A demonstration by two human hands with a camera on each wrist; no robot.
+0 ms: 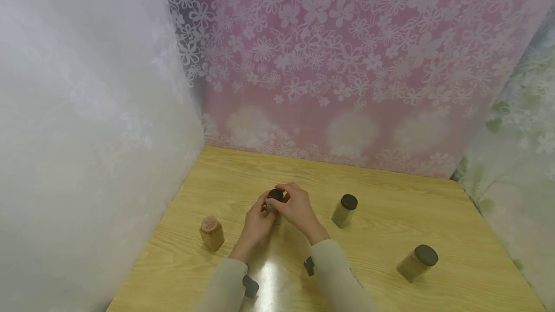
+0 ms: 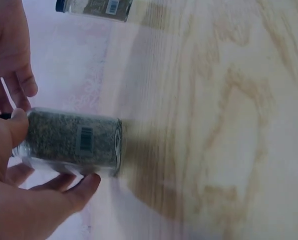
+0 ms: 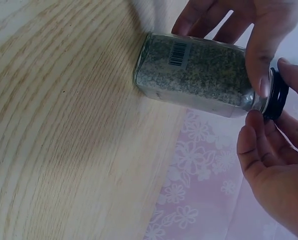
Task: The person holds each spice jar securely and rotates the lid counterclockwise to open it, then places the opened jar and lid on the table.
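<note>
While both hands meet on one glass jar (image 3: 198, 75) out on the desk (image 1: 390, 211), its long axis runs roughly upright, black lid (image 3: 277, 97) on top. Left hand (image 1: 257, 227) wraps the glass from the left side, thumb up beside the lid; right hand (image 1: 298, 210) pinches the lid from the right. Key relation, my read: right high, left low on the same axis; both in contact, so neither is nearer. Base looks to be down at the desk; can't confirm contact. Shaker (image 1: 212, 236) stands left of the left hand; one black-topped jar (image 1: 343, 214) right of the right hand, second black-topped jar (image 1: 411, 265) farther right.
</note>
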